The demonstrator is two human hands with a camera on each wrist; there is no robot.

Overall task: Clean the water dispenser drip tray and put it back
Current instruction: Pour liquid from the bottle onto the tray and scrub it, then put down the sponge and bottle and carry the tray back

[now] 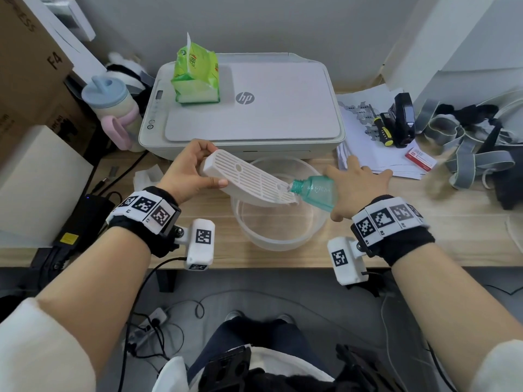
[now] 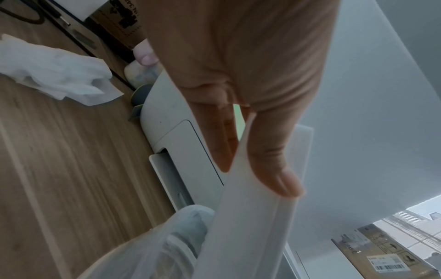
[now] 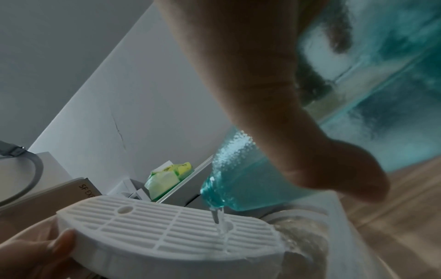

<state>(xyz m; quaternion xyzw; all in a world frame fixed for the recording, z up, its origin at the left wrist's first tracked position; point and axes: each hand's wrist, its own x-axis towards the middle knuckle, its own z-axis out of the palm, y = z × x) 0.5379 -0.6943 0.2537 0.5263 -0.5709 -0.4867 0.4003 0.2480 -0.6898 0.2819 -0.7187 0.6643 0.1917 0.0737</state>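
Observation:
My left hand [image 1: 195, 168] grips one end of the white slotted drip tray [image 1: 249, 179], holding it tilted down to the right over a clear plastic basin [image 1: 276, 239]. My right hand [image 1: 353, 190] holds a green transparent bottle [image 1: 314, 190] tipped with its mouth at the tray's lower end. In the right wrist view a thin stream of water [image 3: 218, 217] runs from the bottle [image 3: 238, 175] onto the tray's grille [image 3: 171, 224]. The left wrist view shows my thumb and fingers [image 2: 269, 151] pinching the tray's edge [image 2: 250, 217].
A white printer [image 1: 243, 108] stands behind the basin with a green tissue pack [image 1: 196, 77] on it. A crumpled tissue [image 1: 147, 175] lies at the left, near a lidded cup [image 1: 113, 106]. Papers, a screwdriver [image 1: 383, 128] and grey straps [image 1: 467, 148] fill the right.

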